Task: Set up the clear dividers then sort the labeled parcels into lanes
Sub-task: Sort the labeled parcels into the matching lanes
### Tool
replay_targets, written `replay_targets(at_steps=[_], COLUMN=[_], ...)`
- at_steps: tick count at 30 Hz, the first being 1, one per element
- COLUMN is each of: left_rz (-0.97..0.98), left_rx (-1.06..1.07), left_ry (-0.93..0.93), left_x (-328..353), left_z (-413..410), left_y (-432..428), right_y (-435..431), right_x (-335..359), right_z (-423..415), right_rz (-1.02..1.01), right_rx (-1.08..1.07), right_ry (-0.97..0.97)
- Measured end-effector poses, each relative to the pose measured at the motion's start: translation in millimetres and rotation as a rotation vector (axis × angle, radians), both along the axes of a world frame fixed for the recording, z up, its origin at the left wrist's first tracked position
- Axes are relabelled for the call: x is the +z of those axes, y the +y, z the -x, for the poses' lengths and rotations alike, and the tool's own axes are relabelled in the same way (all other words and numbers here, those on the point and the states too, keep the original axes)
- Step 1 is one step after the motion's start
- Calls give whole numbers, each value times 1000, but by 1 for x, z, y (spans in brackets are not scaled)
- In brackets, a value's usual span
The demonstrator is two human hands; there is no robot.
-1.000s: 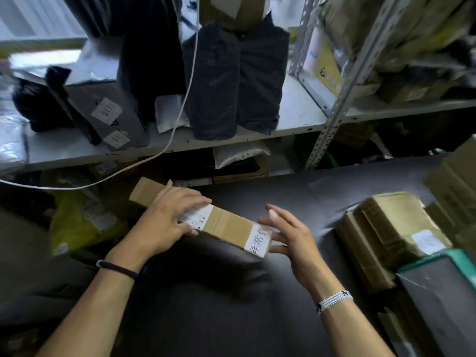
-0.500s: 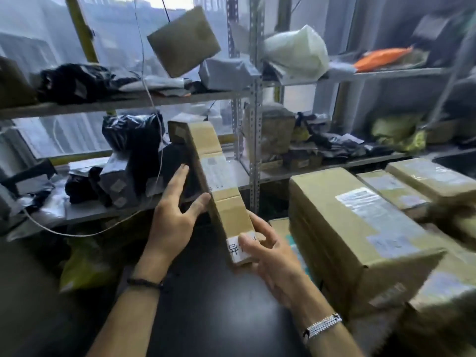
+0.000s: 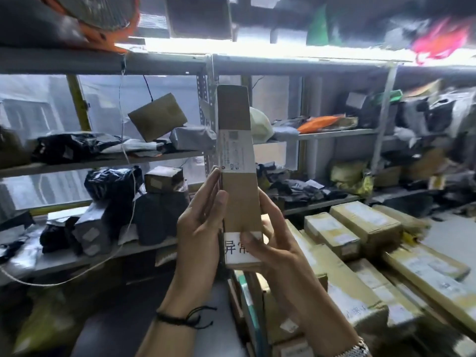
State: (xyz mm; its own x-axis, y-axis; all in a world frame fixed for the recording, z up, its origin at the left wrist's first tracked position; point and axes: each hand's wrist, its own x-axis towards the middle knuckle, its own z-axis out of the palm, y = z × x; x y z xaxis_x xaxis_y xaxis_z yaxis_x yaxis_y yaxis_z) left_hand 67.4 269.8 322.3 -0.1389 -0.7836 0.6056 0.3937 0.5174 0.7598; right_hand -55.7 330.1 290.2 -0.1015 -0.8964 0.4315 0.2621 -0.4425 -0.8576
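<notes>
Head view: upright brown parcel (image 3: 238, 197), white labels (image 3: 235, 153), in grip of right hand (image 3: 278, 253), left hand (image 3: 198, 233) flat alongside.

Grey metal shelving (image 3: 164, 63) fills the back of the room, with perforated upright posts (image 3: 205, 99) between the bays. A bright strip of light (image 3: 257, 47) runs along the top shelf. Behind the left bay there is a window (image 3: 31, 112) with cloudy panes and a yellow frame (image 3: 77, 104). A thin white cord (image 3: 123, 119) hangs down in front of it. At the bottom lies a dark table top (image 3: 108, 331).
</notes>
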Motion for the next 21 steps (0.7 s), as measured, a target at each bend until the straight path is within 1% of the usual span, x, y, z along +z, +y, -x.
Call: replay_targets(at_steps=[3, 5, 7, 9, 14, 17, 21], left_rz=[-29, -56, -73, -113, -226, -306, -416], left_rx=[-79, -171, -267, -317, -348, -377, -335], left_ry=[34, 41, 36, 39, 45, 27, 34], left_x=[2, 0, -3, -7, -27, -43, -65], left_z=[39, 71, 106, 143, 247, 311, 393], left_y=[2, 5, 10, 17, 35, 48, 64], right_y=[6, 14, 22, 32, 52, 56, 59], right_x=[11, 18, 20, 21, 9, -6, -30], right_z=[37, 67, 101, 135, 226, 290, 373], right_rz=[13, 8, -13, -51, -169, -201, -238], right_rx=[-94, -163, -237, -297, -450, -551, -560], right_ry=[12, -5, 2, 3, -16, 19, 36])
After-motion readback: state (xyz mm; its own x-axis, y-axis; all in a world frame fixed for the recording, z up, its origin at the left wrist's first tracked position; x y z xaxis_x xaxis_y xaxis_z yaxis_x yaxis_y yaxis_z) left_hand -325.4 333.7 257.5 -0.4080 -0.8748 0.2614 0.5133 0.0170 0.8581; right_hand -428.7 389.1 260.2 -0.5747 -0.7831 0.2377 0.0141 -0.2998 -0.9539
